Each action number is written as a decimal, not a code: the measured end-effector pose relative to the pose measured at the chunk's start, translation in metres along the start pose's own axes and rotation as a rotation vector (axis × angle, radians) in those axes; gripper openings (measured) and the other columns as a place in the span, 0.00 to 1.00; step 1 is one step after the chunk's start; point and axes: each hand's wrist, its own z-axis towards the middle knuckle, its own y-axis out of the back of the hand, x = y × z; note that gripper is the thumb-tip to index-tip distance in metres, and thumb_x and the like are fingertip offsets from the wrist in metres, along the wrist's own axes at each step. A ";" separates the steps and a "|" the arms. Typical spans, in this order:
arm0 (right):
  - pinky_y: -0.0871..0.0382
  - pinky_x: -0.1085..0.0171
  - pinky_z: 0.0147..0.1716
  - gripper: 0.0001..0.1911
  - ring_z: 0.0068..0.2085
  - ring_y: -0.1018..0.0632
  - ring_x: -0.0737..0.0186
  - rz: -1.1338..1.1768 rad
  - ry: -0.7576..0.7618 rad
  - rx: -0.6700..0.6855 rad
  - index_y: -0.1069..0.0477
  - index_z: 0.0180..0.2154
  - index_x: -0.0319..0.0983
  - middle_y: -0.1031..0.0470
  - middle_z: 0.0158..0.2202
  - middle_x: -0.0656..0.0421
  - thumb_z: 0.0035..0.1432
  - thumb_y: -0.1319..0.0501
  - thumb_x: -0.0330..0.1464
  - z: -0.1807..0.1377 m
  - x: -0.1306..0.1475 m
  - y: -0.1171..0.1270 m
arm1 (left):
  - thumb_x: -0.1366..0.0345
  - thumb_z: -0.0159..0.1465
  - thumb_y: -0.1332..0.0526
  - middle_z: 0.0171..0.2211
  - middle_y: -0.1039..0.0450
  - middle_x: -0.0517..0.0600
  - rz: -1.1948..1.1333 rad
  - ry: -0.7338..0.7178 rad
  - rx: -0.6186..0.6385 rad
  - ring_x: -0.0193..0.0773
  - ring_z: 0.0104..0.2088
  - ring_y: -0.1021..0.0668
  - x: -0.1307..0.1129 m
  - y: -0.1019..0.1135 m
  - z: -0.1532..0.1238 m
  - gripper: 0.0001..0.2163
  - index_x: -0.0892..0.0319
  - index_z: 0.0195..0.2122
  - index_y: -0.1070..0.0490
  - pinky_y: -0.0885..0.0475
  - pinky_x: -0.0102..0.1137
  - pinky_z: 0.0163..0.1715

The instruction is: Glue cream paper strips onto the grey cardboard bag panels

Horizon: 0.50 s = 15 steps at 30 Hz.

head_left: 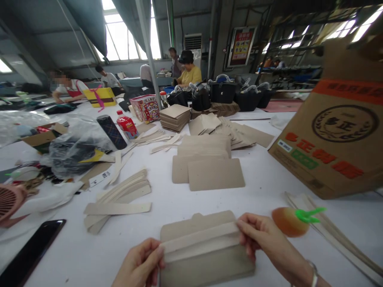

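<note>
Between my two hands a pale cardboard strip point(200, 238) is stretched over a grey-brown cardboard piece point(209, 265) lying at the table's front. My left hand point(142, 261) pinches the strip's left end between thumb and fingers. At its right end, my right hand point(260, 235) pinches it the same way, with a bracelet on the wrist. Behind the strip, another cardboard edge with a small rounded tab point(196, 217) shows. Farther back lie overlapping rectangular cardboard pieces point(217, 174). To the left is a fanned pile of cardboard strips point(119, 197).
A brown paper sack point(332, 135) stands at right, near an orange-brown oval thing with a green clip point(309, 215). A phone point(32, 251) lies front left. Farther back are a dark cylinder point(111, 132), a red bottle point(127, 124), cardboard stacks point(175, 117), black bins point(223, 91) and several people.
</note>
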 end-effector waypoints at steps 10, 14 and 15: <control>0.44 0.72 0.12 0.23 0.13 0.34 0.73 -0.192 -0.065 -0.057 0.36 0.22 0.37 0.31 0.17 0.63 0.50 0.40 0.51 0.029 -0.010 0.009 | 0.43 0.53 0.42 0.19 0.30 0.45 0.077 0.012 -0.200 0.26 0.12 0.36 0.004 0.003 0.033 0.21 0.59 0.25 0.37 0.49 0.23 0.09; 0.51 0.72 0.12 0.24 0.11 0.39 0.75 -0.279 -0.069 -0.117 0.38 0.21 0.38 0.34 0.15 0.65 0.50 0.42 0.52 0.032 -0.016 0.012 | 0.45 0.53 0.42 0.17 0.31 0.44 0.095 0.009 -0.218 0.25 0.12 0.38 0.006 0.004 0.035 0.20 0.60 0.24 0.37 0.48 0.23 0.12; 0.53 0.72 0.12 0.24 0.11 0.40 0.75 -0.293 -0.074 -0.126 0.38 0.20 0.39 0.35 0.14 0.65 0.50 0.42 0.52 0.032 -0.016 0.012 | 0.45 0.53 0.42 0.16 0.31 0.44 0.103 0.009 -0.221 0.25 0.12 0.38 0.006 0.004 0.035 0.20 0.60 0.23 0.37 0.48 0.24 0.12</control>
